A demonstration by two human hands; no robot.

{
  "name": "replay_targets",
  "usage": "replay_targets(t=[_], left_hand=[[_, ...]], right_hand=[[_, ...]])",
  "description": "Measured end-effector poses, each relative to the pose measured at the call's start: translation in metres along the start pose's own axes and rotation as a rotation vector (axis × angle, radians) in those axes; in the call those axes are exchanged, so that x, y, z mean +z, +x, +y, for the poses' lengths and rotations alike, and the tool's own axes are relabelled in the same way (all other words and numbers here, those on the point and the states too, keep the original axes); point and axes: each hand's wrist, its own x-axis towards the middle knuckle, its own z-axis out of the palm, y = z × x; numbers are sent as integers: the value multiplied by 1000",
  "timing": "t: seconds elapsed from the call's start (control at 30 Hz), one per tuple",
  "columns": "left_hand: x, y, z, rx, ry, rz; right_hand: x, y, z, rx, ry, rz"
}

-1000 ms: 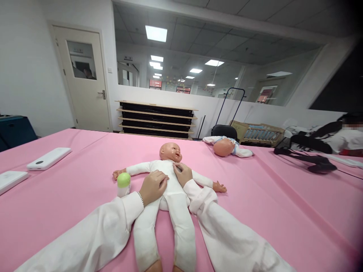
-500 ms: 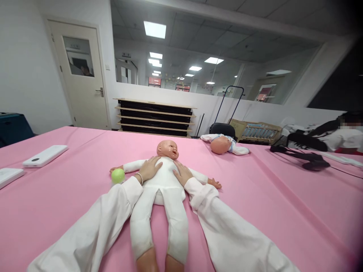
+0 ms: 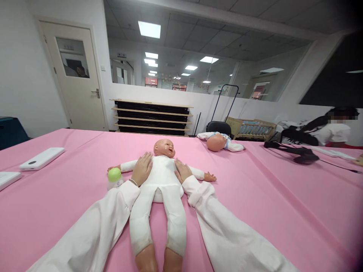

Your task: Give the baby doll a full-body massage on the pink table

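A baby doll (image 3: 159, 173) with a white cloth body lies on its back on the pink-covered table (image 3: 241, 196), head away from me and arms spread. My left hand (image 3: 142, 169) rests along the left side of its chest, fingers stretched out, a beaded bracelet at the wrist. On the opposite side of the chest lies my right hand (image 3: 183, 170), also flat with fingers extended; its thumb points inward. Neither hand grips anything. Beside my left wrist stands a small bottle (image 3: 115, 178) with a green cap, partly hidden by my sleeve.
A second, dressed doll (image 3: 217, 142) lies near the far edge. White box-shaped devices (image 3: 42, 158) sit at the left. Black straps or gear (image 3: 295, 152) with a cable lie at the right. Beyond the table are a chair (image 3: 219, 128), a wooden crib (image 3: 252, 128) and a person (image 3: 336, 130).
My left hand has slid outward from the middle of the doll's chest to its side. My right hand stays on its side. The view has shifted slightly, and more of the bottle shows.
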Motion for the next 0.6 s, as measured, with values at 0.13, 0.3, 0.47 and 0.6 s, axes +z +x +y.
replay_targets(t=[0.13, 0.3, 0.47, 0.6], left_hand=[[1, 3, -2, -26, 13, -208], [0, -1, -7, -211, 194, -117], [-4, -3, -8, -359, 379, 112], [-3, 4, -5, -137, 176, 32]], right_hand=[[9, 5, 4, -16, 79, -63], [8, -3, 21, 239, -44, -6], [6, -8, 27, 503, -227, 194], [8, 0, 17, 203, -100, 205]])
